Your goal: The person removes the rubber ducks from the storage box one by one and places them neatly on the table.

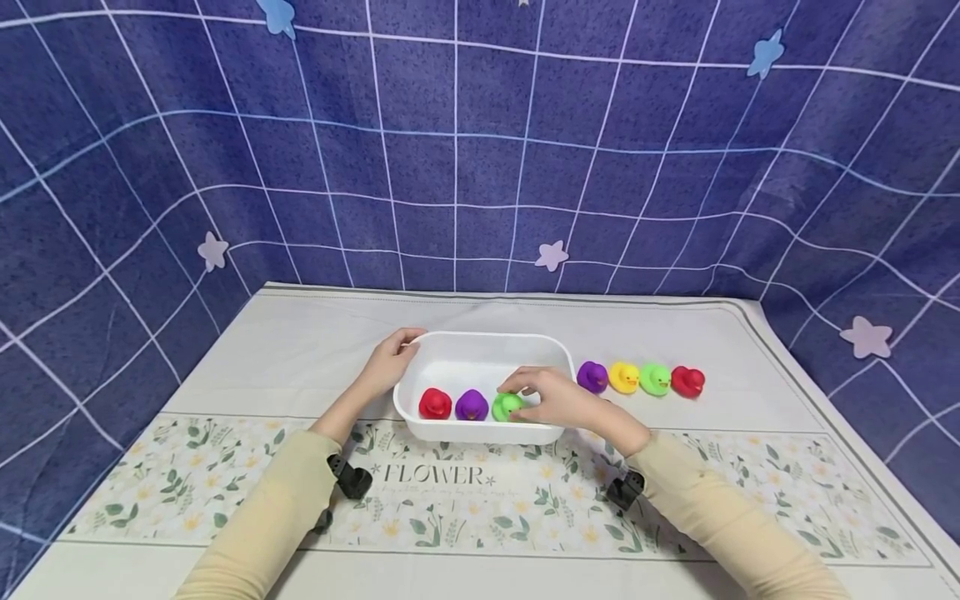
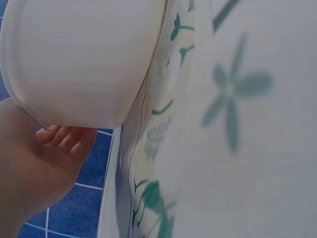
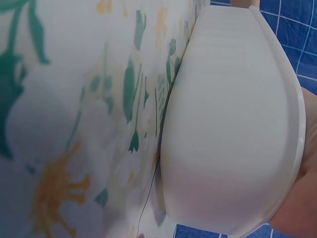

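Observation:
A white plastic tub (image 1: 480, 432) stands on the table with a row of rubber ducks along its near wall: a red duck (image 1: 435, 404), a purple duck (image 1: 472, 406) and a green duck (image 1: 507, 407). My left hand (image 1: 392, 360) grips the tub's far left corner; in the left wrist view the fingers of this hand (image 2: 47, 163) lie behind the tub wall. Reaching over the right rim, my right hand (image 1: 558, 397) pinches the green duck between thumb and fingers. The right wrist view shows mostly the tub's outer wall (image 3: 228, 114), which hides the fingertips.
Right of the tub, another row stands on the table: a purple duck (image 1: 592, 377), a yellow duck (image 1: 624, 377), a green duck (image 1: 655, 380) and a red duck (image 1: 687, 382). A flowered cloth (image 1: 465, 517) covers the table. Blue gridded curtain (image 1: 480, 167) surrounds its back and sides.

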### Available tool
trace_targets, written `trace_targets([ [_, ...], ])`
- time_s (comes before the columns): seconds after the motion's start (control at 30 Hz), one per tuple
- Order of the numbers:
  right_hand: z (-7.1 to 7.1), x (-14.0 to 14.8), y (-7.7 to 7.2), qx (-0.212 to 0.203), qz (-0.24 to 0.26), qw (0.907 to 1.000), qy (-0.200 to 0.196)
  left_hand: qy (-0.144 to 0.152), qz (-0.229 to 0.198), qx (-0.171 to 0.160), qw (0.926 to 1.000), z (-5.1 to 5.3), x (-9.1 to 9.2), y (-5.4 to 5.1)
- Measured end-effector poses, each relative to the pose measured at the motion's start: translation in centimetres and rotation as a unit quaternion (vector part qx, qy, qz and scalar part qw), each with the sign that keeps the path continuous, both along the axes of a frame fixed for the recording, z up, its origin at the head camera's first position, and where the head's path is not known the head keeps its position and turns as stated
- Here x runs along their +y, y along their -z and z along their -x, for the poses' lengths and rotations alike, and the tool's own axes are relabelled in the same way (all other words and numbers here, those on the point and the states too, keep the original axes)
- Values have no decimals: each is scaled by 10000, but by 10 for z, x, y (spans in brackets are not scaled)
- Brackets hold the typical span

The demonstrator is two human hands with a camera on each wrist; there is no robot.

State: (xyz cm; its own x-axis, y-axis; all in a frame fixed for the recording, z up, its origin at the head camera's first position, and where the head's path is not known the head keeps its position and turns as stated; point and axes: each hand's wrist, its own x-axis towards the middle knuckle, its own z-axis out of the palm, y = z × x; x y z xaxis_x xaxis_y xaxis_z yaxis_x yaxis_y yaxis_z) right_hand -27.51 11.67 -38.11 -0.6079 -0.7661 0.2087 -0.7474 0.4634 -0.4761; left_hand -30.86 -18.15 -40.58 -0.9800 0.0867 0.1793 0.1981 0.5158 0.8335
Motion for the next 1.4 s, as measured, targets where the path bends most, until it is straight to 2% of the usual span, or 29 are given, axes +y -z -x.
trace_targets([
  [0.4,2,-2,1,-201,-152,9997,-15,2,-2,45,10000,2,-1,2],
  [0.6,2,-1,-1,-268,-129,9995,106,13,23,59,10000,0,0,-2],
  [0.97,1,6,-5,-112,149,9998,64,2,66,26,10000,2,0,0],
  [1.4,-12,16,-24,216,373,9986,318,-18,8,-36,10000,3,0,1],
])
